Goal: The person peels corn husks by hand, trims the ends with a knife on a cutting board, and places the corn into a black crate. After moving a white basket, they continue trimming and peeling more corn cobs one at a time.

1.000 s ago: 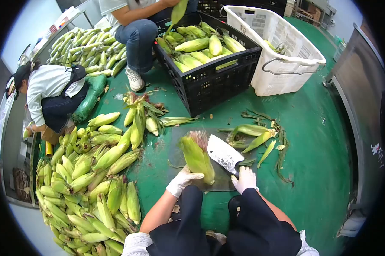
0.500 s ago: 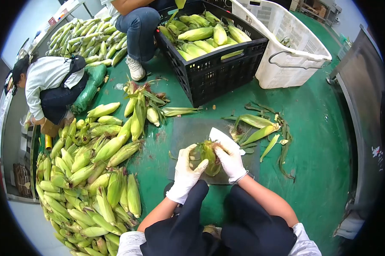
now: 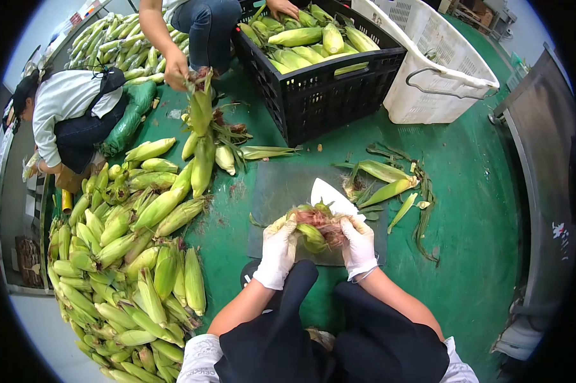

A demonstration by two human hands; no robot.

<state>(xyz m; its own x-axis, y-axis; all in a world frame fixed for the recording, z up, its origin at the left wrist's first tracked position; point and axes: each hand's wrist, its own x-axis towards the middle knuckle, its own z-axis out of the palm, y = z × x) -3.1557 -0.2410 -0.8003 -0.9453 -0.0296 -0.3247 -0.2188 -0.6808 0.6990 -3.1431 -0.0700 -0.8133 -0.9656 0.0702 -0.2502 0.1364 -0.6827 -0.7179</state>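
One ear of corn [image 3: 312, 238] is over the dark board [image 3: 275, 185], midway between left hand [image 3: 278, 249], fingers grasping one side, and right hand [image 3: 359, 246], fingers pinching reddish silk [image 3: 321, 223]; neither is nearer. The ear's foreshortened long axis is unclear.

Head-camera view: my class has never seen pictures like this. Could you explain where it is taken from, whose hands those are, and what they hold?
There is no machine here. A camera on a person's head looks forward and down, so the gloved left hand and right hand are the wearer's own. Between them they hold an ear of corn with reddish silk showing. Beyond the hands, a white cleaver blade lies on a dark board on the green floor. A big corn heap is on the left.
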